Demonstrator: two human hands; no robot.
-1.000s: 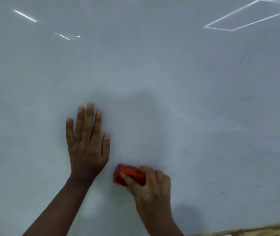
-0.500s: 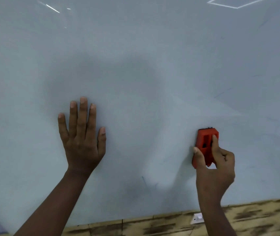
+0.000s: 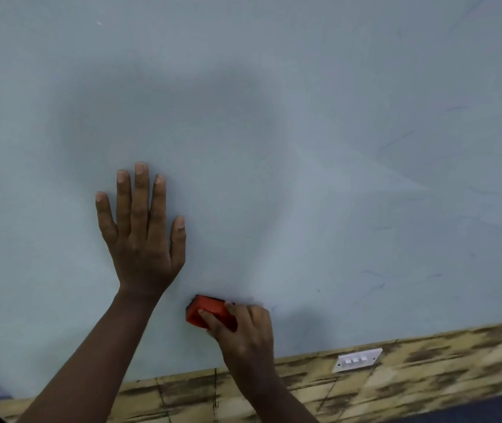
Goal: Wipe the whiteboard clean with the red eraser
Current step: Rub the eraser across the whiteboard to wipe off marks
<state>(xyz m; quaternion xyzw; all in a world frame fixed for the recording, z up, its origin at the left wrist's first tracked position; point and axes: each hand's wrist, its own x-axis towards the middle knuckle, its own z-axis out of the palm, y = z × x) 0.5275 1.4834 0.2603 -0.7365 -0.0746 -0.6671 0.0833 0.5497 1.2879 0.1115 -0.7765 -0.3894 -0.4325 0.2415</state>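
The whiteboard (image 3: 274, 102) fills most of the head view, pale grey-blue, with faint blue marker traces at the right. My right hand (image 3: 243, 334) grips the red eraser (image 3: 205, 311) and holds it against the board near its lower edge, lying sideways. The eraser's right part is hidden under my fingers. My left hand (image 3: 143, 236) rests flat on the board with straight fingers pointing up, just up and left of the eraser.
Below the board runs a wall of mottled wood-patterned panels (image 3: 427, 377). A white switch plate (image 3: 358, 360) sits on it just under the board's edge, right of my right wrist. A dark floor strip shows at the bottom right.
My right hand has swept the eraser from the right of the board down and left to beside my left wrist, and turned it from upright to sideways. The left hand stayed flat.
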